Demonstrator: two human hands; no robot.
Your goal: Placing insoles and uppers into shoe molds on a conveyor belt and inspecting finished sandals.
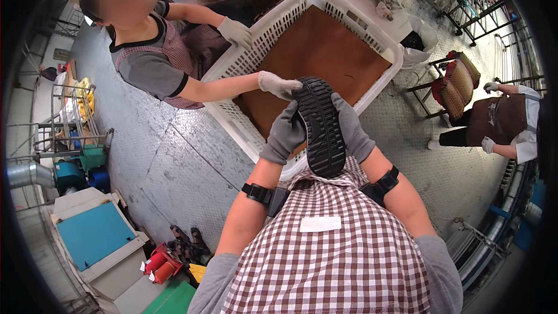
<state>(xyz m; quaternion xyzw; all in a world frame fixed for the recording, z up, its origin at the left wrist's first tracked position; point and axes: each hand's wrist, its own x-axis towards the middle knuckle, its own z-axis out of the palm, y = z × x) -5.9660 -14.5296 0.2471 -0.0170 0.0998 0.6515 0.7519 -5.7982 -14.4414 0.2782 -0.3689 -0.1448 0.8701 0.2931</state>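
A black shoe sole [323, 131] with a ridged tread is held upright in front of my chest, its tread facing me. My left hand [286, 132], in a grey glove, is closed on its left edge. On the opposite edge my right hand [351, 125], gloved the same way, also grips it; the fingers behind the sole are hidden. A co-worker's white-gloved hand [280, 85] reaches in from the left and meets the sole near its top. Beyond the sole stands a white plastic basket [381, 46] with a brown sheet [322, 40] in it.
The co-worker [154, 52] stands at the basket's left side, other gloved hand [235, 32] by its rim. A worktable [401, 20] adjoins the far right. Another person [500, 119] is at the right near a metal rack [433, 84]. Red fire extinguishers [160, 264] stand lower left.
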